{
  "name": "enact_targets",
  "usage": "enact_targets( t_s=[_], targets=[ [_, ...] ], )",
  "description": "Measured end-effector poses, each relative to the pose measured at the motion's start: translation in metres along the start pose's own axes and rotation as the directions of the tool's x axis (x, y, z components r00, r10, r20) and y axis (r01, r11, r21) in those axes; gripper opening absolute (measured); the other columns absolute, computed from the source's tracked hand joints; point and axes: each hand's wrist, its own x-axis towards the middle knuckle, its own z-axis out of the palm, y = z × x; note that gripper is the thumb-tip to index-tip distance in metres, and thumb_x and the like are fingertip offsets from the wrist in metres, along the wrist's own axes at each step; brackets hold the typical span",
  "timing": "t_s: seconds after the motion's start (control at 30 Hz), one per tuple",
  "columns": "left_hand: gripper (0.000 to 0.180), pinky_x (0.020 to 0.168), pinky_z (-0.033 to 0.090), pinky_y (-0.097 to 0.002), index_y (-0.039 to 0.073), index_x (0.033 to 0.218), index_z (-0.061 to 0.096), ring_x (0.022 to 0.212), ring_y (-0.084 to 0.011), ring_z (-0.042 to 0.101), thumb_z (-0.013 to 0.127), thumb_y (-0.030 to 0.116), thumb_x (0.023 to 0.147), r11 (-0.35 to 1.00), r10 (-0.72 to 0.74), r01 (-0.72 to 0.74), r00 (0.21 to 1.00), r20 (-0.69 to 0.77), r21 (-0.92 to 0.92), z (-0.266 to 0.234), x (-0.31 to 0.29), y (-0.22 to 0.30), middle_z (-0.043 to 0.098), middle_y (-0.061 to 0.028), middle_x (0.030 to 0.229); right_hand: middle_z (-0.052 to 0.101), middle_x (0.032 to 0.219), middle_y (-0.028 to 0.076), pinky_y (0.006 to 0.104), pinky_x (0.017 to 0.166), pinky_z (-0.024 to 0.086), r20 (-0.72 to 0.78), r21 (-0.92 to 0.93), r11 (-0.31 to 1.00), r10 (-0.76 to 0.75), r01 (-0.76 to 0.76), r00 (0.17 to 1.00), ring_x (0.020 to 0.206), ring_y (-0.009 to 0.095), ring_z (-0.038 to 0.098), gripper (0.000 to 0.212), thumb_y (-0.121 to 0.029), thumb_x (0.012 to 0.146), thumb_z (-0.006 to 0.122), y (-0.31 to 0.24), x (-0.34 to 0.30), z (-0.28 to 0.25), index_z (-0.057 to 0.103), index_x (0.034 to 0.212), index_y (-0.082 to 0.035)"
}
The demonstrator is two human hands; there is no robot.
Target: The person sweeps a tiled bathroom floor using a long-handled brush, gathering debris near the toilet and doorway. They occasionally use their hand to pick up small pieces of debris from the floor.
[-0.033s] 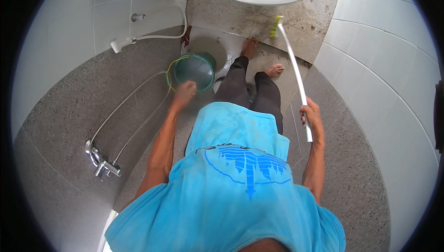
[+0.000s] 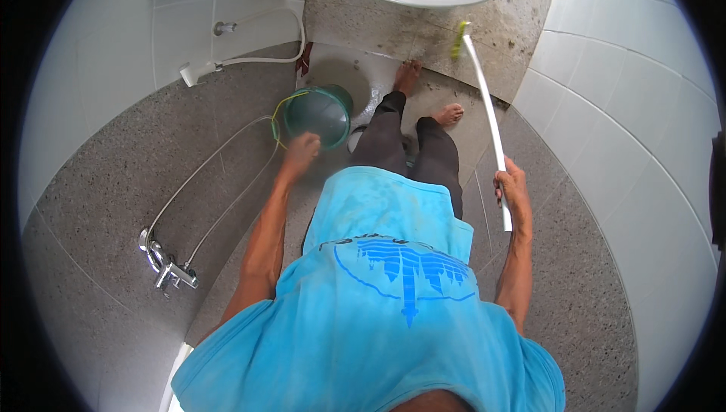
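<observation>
Evidently, a grip for reach

The right hand (image 2: 514, 191) wraps the long-handled brush (image 2: 488, 109) near its butt, likely for reach; its bristles (image 2: 459, 41) are over the raised floor (image 2: 523, 9), between step edge (image 2: 461, 85) and toilet (image 2: 432, 0). The left hand (image 2: 302, 152) is curled beside the green bucket's rim (image 2: 349, 121); I cannot tell whether it grips anything. Toward that floor's right edge, there seems sideways room before the wall (image 2: 597, 60).
</observation>
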Motion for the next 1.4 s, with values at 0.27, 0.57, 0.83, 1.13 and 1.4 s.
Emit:
enact_targets(
  t_s=[0.27,0.57,0.83,1.13,1.4],
  targets=[
    [0.028,0.065,0.048,-0.0241,0.001,0.113,0.062,0.077,-0.0099,0.059,0.057,0.022,0.094,1.0,0.008,-0.008,0.999,0.031,0.021,0.025,-0.006,-0.01,0.064,-0.0031,0.09,0.049,0.063,-0.001,0.0244,0.041,0.038,0.04,-0.028,1.0,0.003,-0.002,0.999,0.046,0.007,0.044,0.062,-0.007,0.076,0.052,-0.017,-0.027,0.02,0.052,0.137,-0.001],
    [0.032,0.067,0.048,-0.0254,-0.001,0.113,0.062,0.078,-0.0113,0.06,0.056,0.023,0.094,1.0,0.019,-0.019,1.0,-0.003,0.0,0.019,-0.018,0.013,0.064,-0.0045,0.091,0.05,0.067,0.0,0.025,0.045,0.042,0.286,-0.007,0.998,-0.065,0.07,0.956,0.054,0.008,0.048,0.056,-0.009,0.08,0.053,-0.006,0.06,0.099,0.053,0.135,0.0],
    [0.029,0.068,0.048,-0.0278,0.001,0.111,0.063,0.077,-0.012,0.061,0.057,0.022,0.091,0.998,-0.063,0.062,0.997,-0.035,-0.012,0.017,-0.02,-0.017,0.065,-0.0049,0.089,0.048,0.059,-0.003,0.0239,0.037,0.038,-0.008,-0.118,0.99,-0.084,0.082,0.996,0.042,0.006,0.045,0.064,-0.011,0.078,0.051,-0.004,0.023,0.035,0.048,0.141,-0.004],
    [0.03,0.067,0.05,-0.0254,0.003,0.113,0.064,0.079,-0.0111,0.062,0.059,0.024,0.093,0.997,-0.003,0.003,1.0,0.003,-0.074,0.028,-0.004,-0.015,0.067,-0.0049,0.092,0.052,0.066,0.002,0.0255,0.046,0.041,0.108,-0.1,0.995,0.024,-0.013,0.994,0.053,0.009,0.047,0.064,-0.01,0.074,0.052,-0.011,-0.018,-0.001,0.052,0.137,0.0],
    [0.034,0.067,0.049,-0.0286,-0.001,0.112,0.064,0.077,-0.0158,0.062,0.057,0.025,0.09,0.998,-0.048,0.046,0.998,-0.039,-0.048,0.01,-0.012,0.013,0.066,-0.0083,0.091,0.051,0.065,0.003,0.03,0.046,0.043,-0.128,-0.391,0.919,-0.112,0.054,0.986,0.053,0.012,0.049,0.065,-0.009,0.073,0.053,-0.019,0.029,-0.067,0.053,0.137,-0.001]
  ],
)
